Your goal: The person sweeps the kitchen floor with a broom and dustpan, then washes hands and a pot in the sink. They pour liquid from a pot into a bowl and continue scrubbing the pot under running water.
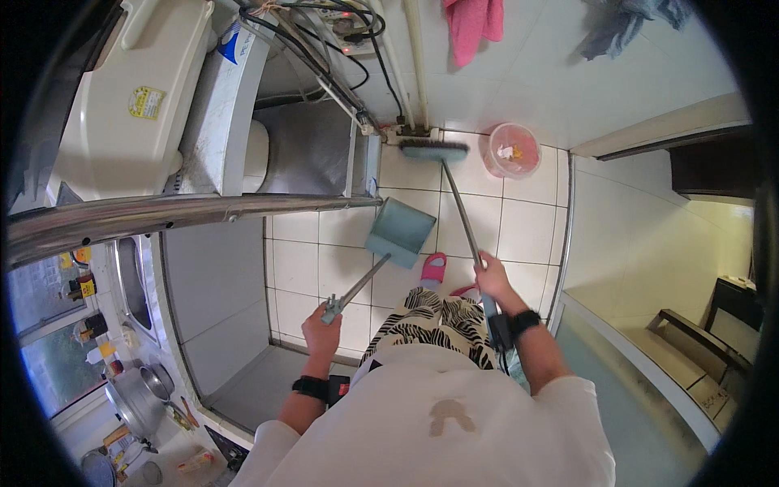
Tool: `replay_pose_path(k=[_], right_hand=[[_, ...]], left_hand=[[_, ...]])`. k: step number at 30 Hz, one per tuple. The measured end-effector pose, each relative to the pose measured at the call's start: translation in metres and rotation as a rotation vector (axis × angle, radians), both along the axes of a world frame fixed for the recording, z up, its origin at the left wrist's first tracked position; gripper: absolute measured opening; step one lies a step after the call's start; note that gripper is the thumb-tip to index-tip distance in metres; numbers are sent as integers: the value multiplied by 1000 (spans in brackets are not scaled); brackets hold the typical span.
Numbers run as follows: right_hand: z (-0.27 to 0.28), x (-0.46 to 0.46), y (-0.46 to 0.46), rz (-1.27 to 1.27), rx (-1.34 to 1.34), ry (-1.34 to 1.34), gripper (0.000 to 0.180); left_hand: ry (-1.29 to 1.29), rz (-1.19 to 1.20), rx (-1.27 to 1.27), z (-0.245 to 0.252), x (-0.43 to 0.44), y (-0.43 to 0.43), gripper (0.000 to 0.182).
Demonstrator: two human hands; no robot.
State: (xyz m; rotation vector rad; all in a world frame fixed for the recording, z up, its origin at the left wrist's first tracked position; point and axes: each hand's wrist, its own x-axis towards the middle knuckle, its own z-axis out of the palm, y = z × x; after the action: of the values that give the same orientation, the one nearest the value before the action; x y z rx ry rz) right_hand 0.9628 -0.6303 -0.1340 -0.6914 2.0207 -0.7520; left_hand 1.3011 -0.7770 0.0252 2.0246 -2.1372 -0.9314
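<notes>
My left hand (321, 332) grips the upper end of the handle of a long-handled dustpan (401, 230). The grey-green pan rests on the white floor tiles in front of my pink slippers (434, 268). In my right hand (492, 281) is the metal handle of a broom (435, 150). Its grey-green head with dark bristles lies at the foot of the far wall, ahead of the pan and apart from it. The broom head looks slightly blurred. I cannot make out any debris in the pan.
A pink translucent bucket (512, 151) with some scraps inside stands right of the broom head. Left, a metal rail (195, 216) runs along a rack holding a large cream container (131, 103). Cables (316, 61) and pipes (417, 67) descend by the wall. A glass-panelled partition (633, 371) lies right.
</notes>
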Motion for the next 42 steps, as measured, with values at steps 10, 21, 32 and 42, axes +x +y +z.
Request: replay_pose_path(k=[10,21,32,42], right_hand=[[21,12,7,283,176,57,32],[110,-8,98,-44,250,-324,45],[88,54,150,-119,289,-463,44],[98,85,257,-827,111,-655,43]], left_hand=[[-59,-33,11,-2,0,-2,38],[338,302,650,-7,11,-30,41],[665,839,1423,-82,10,-38,31],[784,751,1420,-71,-2,41,7]])
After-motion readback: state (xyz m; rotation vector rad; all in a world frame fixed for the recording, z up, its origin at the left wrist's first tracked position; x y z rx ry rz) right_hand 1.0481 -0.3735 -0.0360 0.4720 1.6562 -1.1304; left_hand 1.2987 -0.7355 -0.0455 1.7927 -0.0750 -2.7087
